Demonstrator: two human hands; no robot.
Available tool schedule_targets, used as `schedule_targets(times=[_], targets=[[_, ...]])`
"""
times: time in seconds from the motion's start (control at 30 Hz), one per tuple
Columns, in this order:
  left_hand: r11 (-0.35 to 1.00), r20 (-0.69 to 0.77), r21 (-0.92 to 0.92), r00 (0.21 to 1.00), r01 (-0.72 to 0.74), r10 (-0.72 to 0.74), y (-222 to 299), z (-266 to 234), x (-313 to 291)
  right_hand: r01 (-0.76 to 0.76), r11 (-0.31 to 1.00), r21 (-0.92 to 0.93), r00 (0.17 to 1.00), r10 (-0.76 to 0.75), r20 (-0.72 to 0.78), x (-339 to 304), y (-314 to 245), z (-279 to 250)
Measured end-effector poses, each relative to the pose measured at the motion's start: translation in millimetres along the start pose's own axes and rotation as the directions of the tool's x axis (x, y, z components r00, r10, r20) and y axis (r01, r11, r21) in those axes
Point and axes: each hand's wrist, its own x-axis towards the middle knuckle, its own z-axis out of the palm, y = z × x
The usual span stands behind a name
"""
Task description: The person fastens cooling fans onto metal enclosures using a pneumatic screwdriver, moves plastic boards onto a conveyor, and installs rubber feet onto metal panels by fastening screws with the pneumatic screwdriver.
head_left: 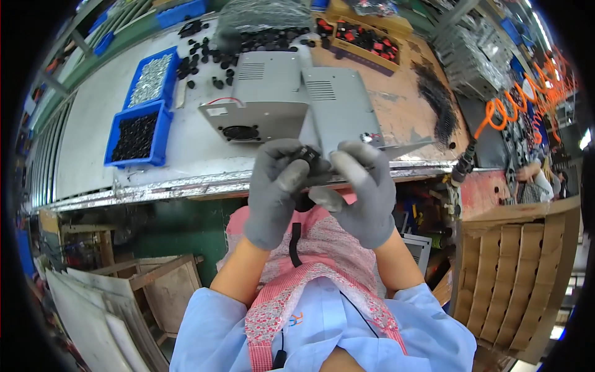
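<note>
Both hands are covered by grey knit work gloves and are raised together at the centre of the view. The left hand point(277, 189) is held with its back toward the camera, the wrist bent slightly inward and the fingers curled, the thumb being pressed forward against the fingertips. The right hand point(362, 192) is set just beside it, the fingers likewise curled inward and the thumb extended toward the left hand. The fingertips of both hands nearly meet. Both forearms are bare from glove cuff to elbow and are angled upward from light blue sleeves.
</note>
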Motion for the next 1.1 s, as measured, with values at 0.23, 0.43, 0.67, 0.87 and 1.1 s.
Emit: schedule_targets(times=[0.23,0.43,0.67,0.87,1.1], targets=[[0.978,-0.228,0.135,0.956,-0.156,0.184,15.3,-39.4,-4.2,0.234,0.97,-0.063,0.967,-0.226,0.117,19.8,1.9,58.4],[0.913,-0.227,0.303,0.909,-0.274,0.349,34.2,-75.0,-3.0,0.204,0.979,-0.02,0.967,-0.199,0.158,37.8,-3.5,97.5],[0.685,-0.125,0.599,0.796,-0.416,0.593,62.7,-105.6,26.8,0.111,0.992,-0.053,0.988,-0.105,0.116,59.8,-12.5,123.2],[0.864,0.152,0.43,0.964,-0.262,0.217,86.4,-116.0,56.1,0.024,0.994,-0.106,0.993,-0.012,0.114,60.7,-16.1,123.9],[0.895,0.107,0.39,0.976,-0.215,0.188,86.7,-115.8,63.7,0.207,0.877,-0.433,0.978,-0.204,0.055,82.4,-22.5,108.6]])
